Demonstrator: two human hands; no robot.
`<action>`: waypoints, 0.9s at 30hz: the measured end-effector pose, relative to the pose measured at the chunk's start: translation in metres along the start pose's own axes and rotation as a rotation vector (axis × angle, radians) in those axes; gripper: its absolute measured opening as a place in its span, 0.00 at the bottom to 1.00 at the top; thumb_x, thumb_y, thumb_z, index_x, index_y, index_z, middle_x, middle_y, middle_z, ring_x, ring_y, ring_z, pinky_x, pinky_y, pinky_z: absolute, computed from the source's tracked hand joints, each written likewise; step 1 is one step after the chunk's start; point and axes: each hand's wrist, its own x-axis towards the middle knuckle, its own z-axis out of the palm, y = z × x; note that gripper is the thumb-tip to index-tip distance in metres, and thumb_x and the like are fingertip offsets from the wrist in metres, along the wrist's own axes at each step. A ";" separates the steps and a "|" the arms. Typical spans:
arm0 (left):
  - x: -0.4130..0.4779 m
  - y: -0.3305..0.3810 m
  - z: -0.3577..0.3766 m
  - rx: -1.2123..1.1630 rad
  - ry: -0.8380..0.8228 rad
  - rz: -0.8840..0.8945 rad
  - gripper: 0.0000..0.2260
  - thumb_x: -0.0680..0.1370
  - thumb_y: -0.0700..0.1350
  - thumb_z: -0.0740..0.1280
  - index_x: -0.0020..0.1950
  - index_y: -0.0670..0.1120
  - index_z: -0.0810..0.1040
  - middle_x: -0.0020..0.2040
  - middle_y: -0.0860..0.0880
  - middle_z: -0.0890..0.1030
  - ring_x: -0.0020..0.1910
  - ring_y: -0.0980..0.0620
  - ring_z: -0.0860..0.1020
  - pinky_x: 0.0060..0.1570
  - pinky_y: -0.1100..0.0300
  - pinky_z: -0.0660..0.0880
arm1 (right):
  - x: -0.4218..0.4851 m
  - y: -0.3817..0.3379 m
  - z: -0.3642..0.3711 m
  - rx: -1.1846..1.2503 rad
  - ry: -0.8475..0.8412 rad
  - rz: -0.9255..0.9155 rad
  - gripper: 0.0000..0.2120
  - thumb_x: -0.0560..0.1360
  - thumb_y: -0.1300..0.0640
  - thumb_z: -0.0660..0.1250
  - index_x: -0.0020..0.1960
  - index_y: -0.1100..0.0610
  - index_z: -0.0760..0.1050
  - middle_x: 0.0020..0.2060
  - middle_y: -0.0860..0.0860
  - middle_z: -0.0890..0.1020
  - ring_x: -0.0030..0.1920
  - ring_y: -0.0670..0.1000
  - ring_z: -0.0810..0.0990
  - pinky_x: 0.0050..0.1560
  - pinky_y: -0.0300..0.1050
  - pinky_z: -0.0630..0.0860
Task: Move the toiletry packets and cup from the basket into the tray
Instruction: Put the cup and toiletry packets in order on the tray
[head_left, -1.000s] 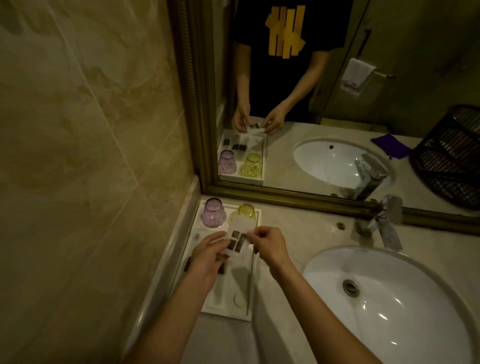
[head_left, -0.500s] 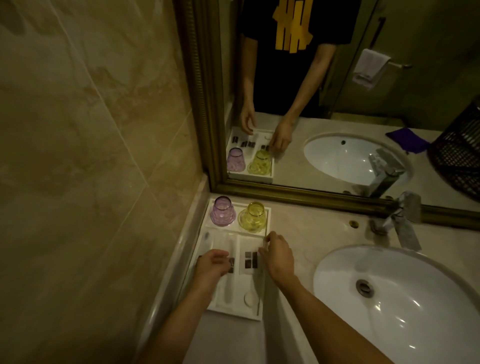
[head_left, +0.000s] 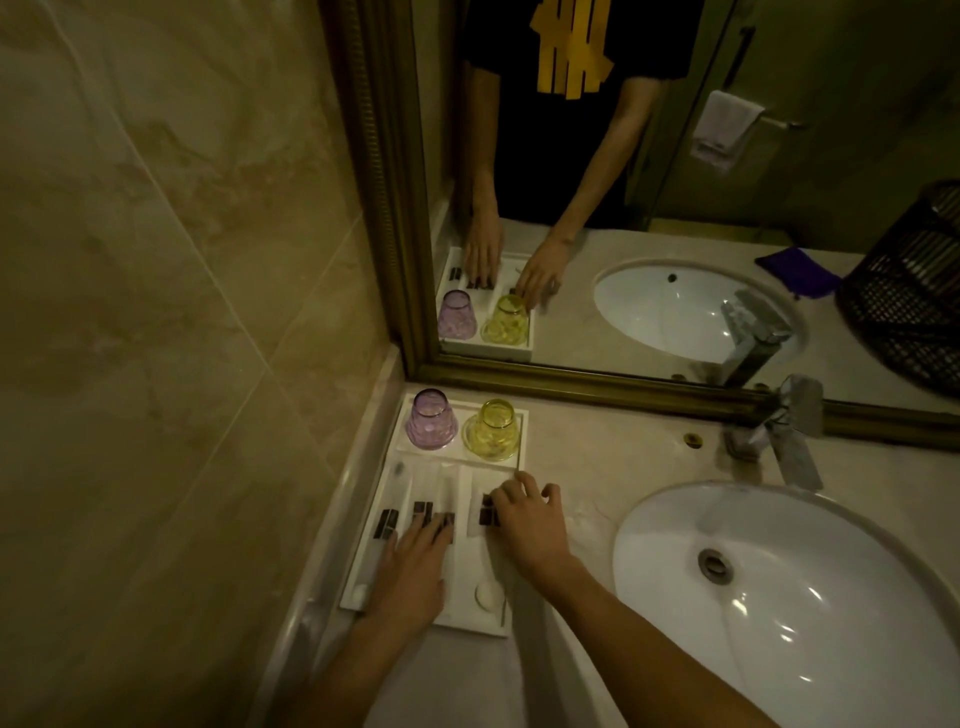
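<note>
The white tray (head_left: 467, 618) lies on the counter against the left wall. In its back compartment a purple cup (head_left: 431, 420) and a yellow cup (head_left: 493, 430) stand upside down, side by side. Several white toiletry packets with dark labels (head_left: 388, 522) lie lengthwise in the front part. My left hand (head_left: 415, 566) rests flat on the middle packets, fingers extended. My right hand (head_left: 527, 522) sits with spread fingertips on the rightmost packet (head_left: 484, 512) at the tray's right edge. Only the mirror shows the black wire basket (head_left: 904, 296), at far right.
A white sink (head_left: 779, 597) fills the counter to the right of the tray, with a chrome faucet (head_left: 795, 436) behind it. A gold-framed mirror (head_left: 571, 384) runs along the back and a marble wall closes the left. A purple cloth (head_left: 797, 270) shows in the reflection.
A second ago both hands held a packet up over the tray. It now lies flat in the tray's right slot, and both hands have come down onto the packets.
</note>
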 end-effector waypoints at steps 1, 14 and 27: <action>-0.001 0.000 -0.002 -0.010 -0.004 0.012 0.34 0.71 0.38 0.72 0.77 0.46 0.67 0.77 0.47 0.67 0.76 0.43 0.64 0.71 0.41 0.61 | 0.001 -0.001 0.001 -0.001 -0.002 0.006 0.11 0.75 0.55 0.66 0.57 0.56 0.77 0.59 0.55 0.80 0.70 0.60 0.69 0.59 0.59 0.64; -0.016 -0.039 0.012 0.049 0.016 0.021 0.35 0.57 0.41 0.80 0.65 0.40 0.80 0.63 0.43 0.82 0.62 0.42 0.80 0.65 0.52 0.63 | -0.017 -0.051 0.012 0.042 -0.045 -0.284 0.28 0.66 0.47 0.74 0.65 0.50 0.76 0.64 0.50 0.79 0.70 0.58 0.73 0.62 0.65 0.72; -0.041 -0.027 0.007 0.138 0.132 0.048 0.25 0.67 0.43 0.74 0.64 0.43 0.81 0.59 0.45 0.84 0.57 0.45 0.82 0.61 0.50 0.72 | -0.027 -0.051 0.016 0.050 -0.071 -0.182 0.29 0.67 0.45 0.73 0.66 0.50 0.76 0.67 0.51 0.77 0.71 0.59 0.73 0.62 0.65 0.72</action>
